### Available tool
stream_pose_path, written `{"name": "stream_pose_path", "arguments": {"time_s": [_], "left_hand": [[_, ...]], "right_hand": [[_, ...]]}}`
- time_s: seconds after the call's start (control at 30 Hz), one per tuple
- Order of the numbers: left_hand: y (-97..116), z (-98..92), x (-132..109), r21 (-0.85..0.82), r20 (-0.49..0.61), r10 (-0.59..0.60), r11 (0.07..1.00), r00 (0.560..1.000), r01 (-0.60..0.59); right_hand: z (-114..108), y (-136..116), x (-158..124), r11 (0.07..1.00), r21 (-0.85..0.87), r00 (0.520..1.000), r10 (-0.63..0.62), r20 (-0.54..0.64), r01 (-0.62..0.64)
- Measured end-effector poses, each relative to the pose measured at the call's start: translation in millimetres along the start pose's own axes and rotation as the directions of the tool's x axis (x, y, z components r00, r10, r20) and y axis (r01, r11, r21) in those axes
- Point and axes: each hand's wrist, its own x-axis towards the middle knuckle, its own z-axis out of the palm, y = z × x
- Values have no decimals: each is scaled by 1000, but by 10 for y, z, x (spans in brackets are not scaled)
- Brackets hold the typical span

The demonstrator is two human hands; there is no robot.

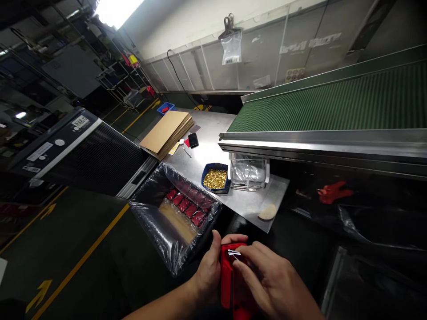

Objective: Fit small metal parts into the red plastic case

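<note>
Low in the head view, my left hand [209,266] is wrapped round the left side of a red case [227,284], its thumb raised along the edge. From the right, my right hand [270,275] pinches a small shiny metal piece [234,253] between thumb and forefinger at the top of the case. The case's lower part is partly behind my right hand. Ahead, a dark blue bowl [215,190] of small gold-coloured parts stands on the metal table [208,122]. A bin lined with black plastic [151,222] holds several red wrapped items [187,206] and cardboard.
A green conveyor [327,102] slopes along the right. Cardboard sheets [167,133] and a small black object [193,140] lie on the table. Behind the bowl's right side is a clear container [248,171]. A dark ribbed conveyor [106,155] stands left, and red gloves [335,192] lie right.
</note>
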Motion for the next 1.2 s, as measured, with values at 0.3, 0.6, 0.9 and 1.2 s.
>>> {"name": "stream_pose_path", "arguments": {"time_s": [0.3, 0.6, 0.9, 1.2], "left_hand": [[-10, -22, 1, -31, -40, -59, 998, 997, 58], [29, -36, 23, -171, 47, -120, 977, 992, 126], [39, 31, 21, -292, 200, -210, 920, 957, 263], [24, 62, 32, -224, 187, -251, 930, 950, 290]], "right_hand": [[-68, 54, -13, 997, 69, 997, -35, -64, 40], [-20, 94, -62, 957, -240, 960, -208, -189, 160], [22, 37, 47, 810, -480, 835, -493, -245, 337], [2, 36, 45, 812, -453, 838, -501, -218, 367]]}}
